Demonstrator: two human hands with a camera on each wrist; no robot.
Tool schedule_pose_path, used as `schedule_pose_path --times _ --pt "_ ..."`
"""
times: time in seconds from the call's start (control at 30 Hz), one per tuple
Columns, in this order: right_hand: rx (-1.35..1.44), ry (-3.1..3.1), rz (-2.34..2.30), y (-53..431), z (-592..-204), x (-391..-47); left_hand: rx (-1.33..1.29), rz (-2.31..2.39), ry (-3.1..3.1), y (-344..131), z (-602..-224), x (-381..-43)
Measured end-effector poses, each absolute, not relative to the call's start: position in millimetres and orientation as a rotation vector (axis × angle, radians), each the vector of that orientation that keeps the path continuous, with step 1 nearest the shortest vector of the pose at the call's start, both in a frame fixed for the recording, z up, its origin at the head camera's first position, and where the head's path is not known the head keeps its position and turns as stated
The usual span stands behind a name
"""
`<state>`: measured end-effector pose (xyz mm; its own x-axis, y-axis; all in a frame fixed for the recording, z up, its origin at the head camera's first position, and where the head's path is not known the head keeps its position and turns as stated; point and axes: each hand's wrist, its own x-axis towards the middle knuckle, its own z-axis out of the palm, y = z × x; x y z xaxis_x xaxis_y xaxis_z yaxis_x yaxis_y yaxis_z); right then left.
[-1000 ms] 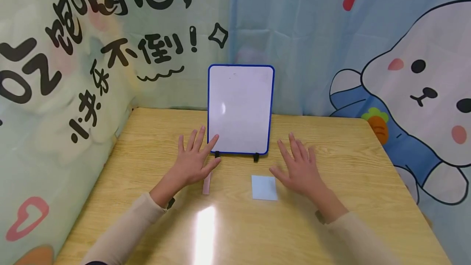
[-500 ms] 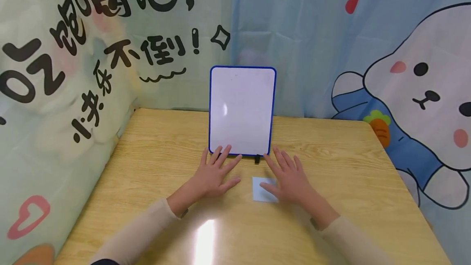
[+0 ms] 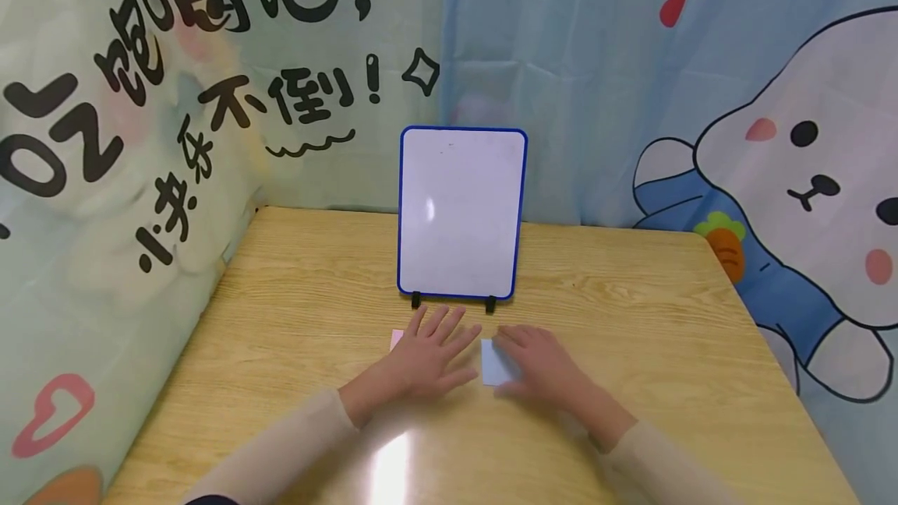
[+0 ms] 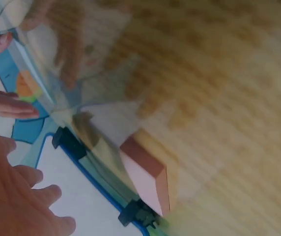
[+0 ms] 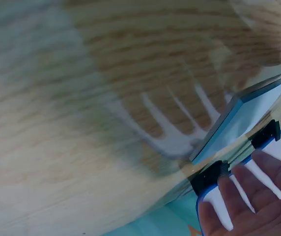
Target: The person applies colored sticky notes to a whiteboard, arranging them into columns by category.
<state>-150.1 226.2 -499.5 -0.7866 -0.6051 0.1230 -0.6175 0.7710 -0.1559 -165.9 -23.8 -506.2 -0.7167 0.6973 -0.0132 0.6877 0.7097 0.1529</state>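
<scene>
A small blue-framed whiteboard [image 3: 461, 213] stands upright on two black feet at the middle of the wooden table [image 3: 295, 287]. Just in front of it my left hand [image 3: 429, 355] lies flat with fingers spread, beside and partly over a pink sticky-note pad [image 3: 396, 339]. The left wrist view shows that pink pad [image 4: 145, 172] free on the wood, with my left hand's fingers [image 4: 17, 196] straight. My right hand [image 3: 536, 365] rests on the right part of a blue sticky-note pad [image 3: 493, 365]. In the right wrist view the blue pad [image 5: 238, 115] lies under my extended fingers [image 5: 248, 196].
Printed cloth backdrops with cartoon figures and writing [image 3: 210, 100] hang close behind and to the left of the table. A rabbit print [image 3: 793, 178] hangs on the right. Bare wood shows on both sides of the hands and towards the near edge.
Both hands have drawn back from the whiteboard's lower edge and moved inward. The left now lies by the pink pad, and the right has come onto the blue pad.
</scene>
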Motion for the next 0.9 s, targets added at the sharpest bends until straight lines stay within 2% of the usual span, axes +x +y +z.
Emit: schedule_pose_path --times 0.63,0.9 --pt "1.025 -3.071 0.383 224.6 -494.5 -151.9 1.156 0.292 2.62 -18.3 -515.5 -157.2" --pt "1.093 -2.924 0.335 225.7 -498.6 -148.0 1.182 0.233 2.624 -20.4 -513.1 -152.6"
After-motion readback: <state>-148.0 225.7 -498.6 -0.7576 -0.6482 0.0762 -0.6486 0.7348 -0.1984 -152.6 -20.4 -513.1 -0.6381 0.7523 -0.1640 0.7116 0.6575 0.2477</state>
